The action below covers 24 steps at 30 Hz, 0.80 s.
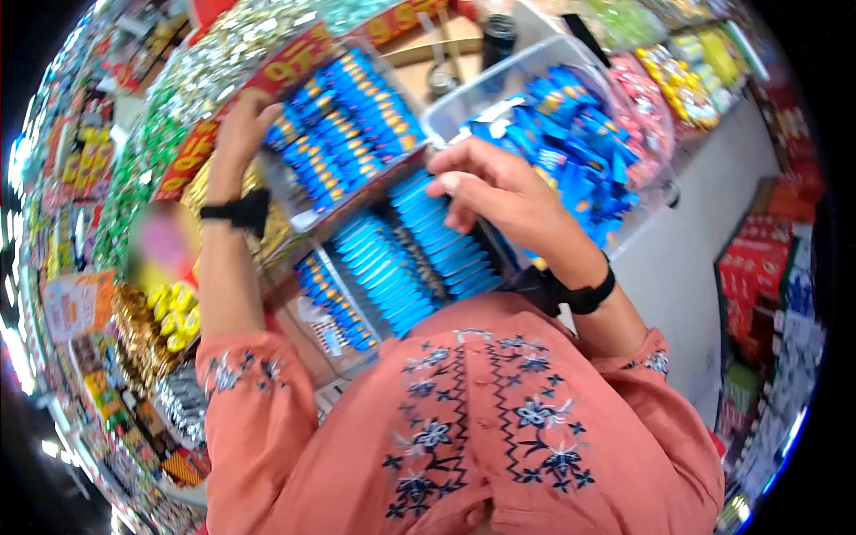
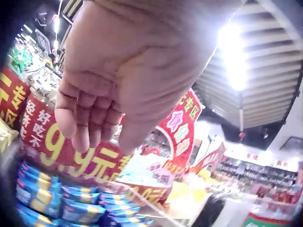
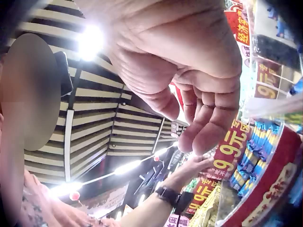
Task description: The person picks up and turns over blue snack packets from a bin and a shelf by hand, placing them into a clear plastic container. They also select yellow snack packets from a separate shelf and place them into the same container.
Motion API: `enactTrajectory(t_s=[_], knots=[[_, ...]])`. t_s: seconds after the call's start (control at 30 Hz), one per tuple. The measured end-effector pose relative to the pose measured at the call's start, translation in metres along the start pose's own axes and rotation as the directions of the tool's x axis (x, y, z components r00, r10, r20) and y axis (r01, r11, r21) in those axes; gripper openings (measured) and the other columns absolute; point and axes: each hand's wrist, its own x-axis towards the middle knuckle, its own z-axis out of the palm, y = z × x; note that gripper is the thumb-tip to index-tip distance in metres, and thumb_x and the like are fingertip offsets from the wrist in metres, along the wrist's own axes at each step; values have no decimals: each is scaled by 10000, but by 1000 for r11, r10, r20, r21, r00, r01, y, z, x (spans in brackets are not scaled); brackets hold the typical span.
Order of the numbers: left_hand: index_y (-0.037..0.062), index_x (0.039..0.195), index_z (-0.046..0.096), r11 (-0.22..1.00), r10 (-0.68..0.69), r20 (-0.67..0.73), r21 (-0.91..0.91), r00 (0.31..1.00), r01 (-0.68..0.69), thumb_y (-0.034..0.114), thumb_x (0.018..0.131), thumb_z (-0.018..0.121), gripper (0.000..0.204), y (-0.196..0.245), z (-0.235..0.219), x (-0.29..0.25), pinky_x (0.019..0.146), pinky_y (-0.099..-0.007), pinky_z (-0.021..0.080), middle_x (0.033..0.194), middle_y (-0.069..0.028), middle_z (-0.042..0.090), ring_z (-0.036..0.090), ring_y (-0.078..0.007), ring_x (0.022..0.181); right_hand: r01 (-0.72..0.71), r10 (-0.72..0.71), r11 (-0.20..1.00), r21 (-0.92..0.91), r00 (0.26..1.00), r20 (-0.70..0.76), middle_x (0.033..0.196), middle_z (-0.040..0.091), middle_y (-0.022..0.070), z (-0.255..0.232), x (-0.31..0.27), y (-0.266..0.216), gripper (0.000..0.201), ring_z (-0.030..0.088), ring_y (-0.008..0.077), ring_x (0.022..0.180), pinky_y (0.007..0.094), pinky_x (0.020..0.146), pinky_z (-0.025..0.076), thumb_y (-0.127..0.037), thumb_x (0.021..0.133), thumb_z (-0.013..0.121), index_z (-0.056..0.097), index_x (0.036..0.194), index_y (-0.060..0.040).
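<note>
My left hand [image 1: 242, 134] is at the left edge of a box of blue packets [image 1: 343, 129], beside the red price strip [image 1: 278, 64]. Its fingers hang relaxed in the left wrist view, with nothing held. Over the rows of light-blue packets [image 1: 383, 267], near the clear plastic bin [image 1: 446, 120], is my right hand [image 1: 513, 196]. In the right wrist view its fingers bend loosely and grip nothing. Loose blue packets [image 1: 580, 152] lie jumbled in that bin. The packets in the box stand in neat rows.
Gold-wrapped goods [image 1: 209, 192] and green-wrapped sweets [image 1: 134, 178] fill the display on the left. A dark bottle [image 1: 499, 40] stands behind the bin. Pink packets [image 1: 637, 98] and yellow packets [image 1: 682, 85] lie to its right. Smaller blue packets [image 1: 330, 299] sit at the near left.
</note>
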Motion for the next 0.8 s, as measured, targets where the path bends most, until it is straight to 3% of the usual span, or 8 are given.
enactTrajectory(t_s=[0.07, 0.1, 0.27, 0.4, 0.57, 0.7, 0.73, 0.8], knots=[[20, 1102, 655, 982, 5, -3, -190, 1000, -5, 295, 957, 656, 311, 29, 17, 2, 778, -341, 497, 984, -83, 699, 657, -216, 880, 13, -11, 999, 43, 999, -33, 972, 670, 62, 1, 1, -7, 253, 641, 104, 717, 244, 632, 530, -178, 992, 567, 575, 1183, -13], [20, 1103, 650, 970, -22, 11, -243, 1000, 24, 285, 960, 656, 301, 81, -4, -21, 742, -308, 489, 956, -51, 681, 644, -165, 860, 50, -45, 992, 120, 998, -40, 979, 669, 61, -7, -25, -10, 247, 641, 103, 718, 240, 629, 528, -173, 994, 566, 574, 1177, -9], [65, 1153, 634, 647, -155, 167, -728, 974, 228, 242, 995, 619, 237, 175, 21, -95, 699, -228, 456, 981, -18, 668, 616, -88, 830, 99, -108, 992, -80, 986, -124, 935, 668, 39, -41, -54, -29, 254, 657, 91, 746, 225, 613, 529, -189, 988, 597, 593, 1172, -13], [61, 1142, 629, 390, -134, 321, -853, 938, 348, 247, 999, 620, 235, 201, 65, -128, 694, -226, 468, 963, -30, 680, 627, -97, 802, 188, -273, 926, -328, 933, -234, 1006, 699, 75, -85, -60, -57, 296, 669, 104, 791, 239, 680, 545, -251, 1004, 584, 618, 1179, -14], [54, 1141, 625, 359, -126, 340, -860, 932, 362, 264, 1003, 617, 252, 228, 78, -148, 676, -223, 469, 956, -28, 678, 629, -91, 792, 127, -341, 764, -632, 912, -229, 1010, 686, 43, -130, -43, -75, 336, 666, 102, 828, 238, 699, 528, -284, 983, 592, 628, 1183, -17], [56, 1141, 625, 376, -169, 334, -848, 927, 374, 256, 1001, 615, 244, 235, 77, -159, 679, -224, 467, 951, -25, 679, 626, -88, 791, 9, -64, 581, -814, 997, -35, 932, 665, 46, -158, -19, -51, 329, 664, 120, 806, 253, 671, 522, -257, 935, 638, 638, 1151, -9], [50, 1146, 621, 392, -183, 327, -841, 927, 373, 252, 1003, 609, 248, 237, 77, -162, 680, -222, 464, 953, -28, 679, 625, -91, 794, 124, -84, 436, -892, 992, 97, 904, 670, 75, -162, -13, -43, 332, 669, 159, 793, 278, 638, 525, -245, 909, 653, 634, 1138, -5], [45, 1153, 618, 385, -206, 332, -837, 921, 388, 253, 1004, 608, 256, 238, 80, -169, 680, -223, 465, 956, -30, 680, 625, -92, 797, 58, 84, 338, -939, 992, 92, 889, 676, 95, -162, -17, -34, 322, 669, 180, 787, 307, 629, 524, -242, 899, 662, 643, 1123, -11]])
